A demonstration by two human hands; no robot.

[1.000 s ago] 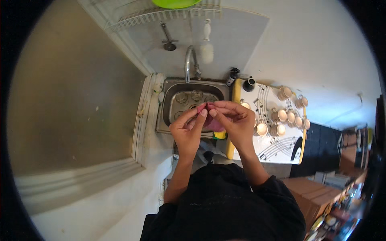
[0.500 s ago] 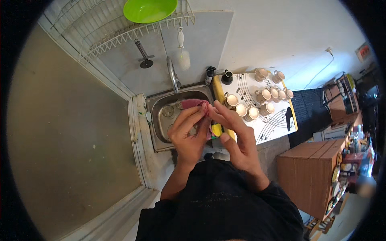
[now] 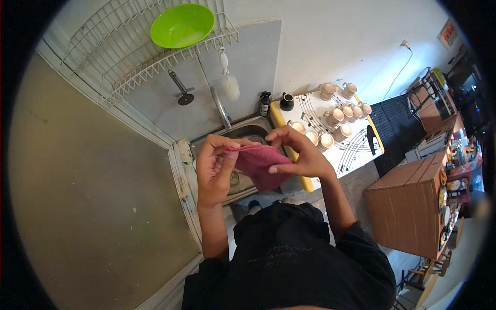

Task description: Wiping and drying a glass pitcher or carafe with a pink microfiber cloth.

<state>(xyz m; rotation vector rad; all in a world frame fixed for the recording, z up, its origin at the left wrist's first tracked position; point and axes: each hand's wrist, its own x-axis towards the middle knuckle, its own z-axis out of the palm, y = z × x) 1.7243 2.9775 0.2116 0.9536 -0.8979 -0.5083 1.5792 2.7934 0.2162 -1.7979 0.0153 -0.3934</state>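
A pink cloth (image 3: 263, 168) hangs spread between my hands above the sink (image 3: 249, 125). My left hand (image 3: 213, 170) pinches its upper left corner between thumb and fingers. At the cloth's right side, my right hand (image 3: 305, 155) has its thumb and fingers apart; the thumb lies over the cloth, and I cannot tell if it presses on it. Part of a round clear glass (image 3: 235, 179) shows in the basin beside the cloth. Cloth and hands hide most of the basin.
A curved faucet (image 3: 221, 108) rises behind the sink. To the right, a music-note tabletop (image 3: 351, 157) bears several light mugs (image 3: 326, 140) and a black mug (image 3: 287, 102). A black spray bottle (image 3: 264, 104) stands between. Above hang a white brush (image 3: 230, 87) and a rack (image 3: 124, 77) with a green bowl (image 3: 183, 26).
My hands have moved apart, the left one leftward. The cloth, bunched between them before, is now spread out. The yellow sponge by the sink no longer shows. The whole view has shifted slightly.
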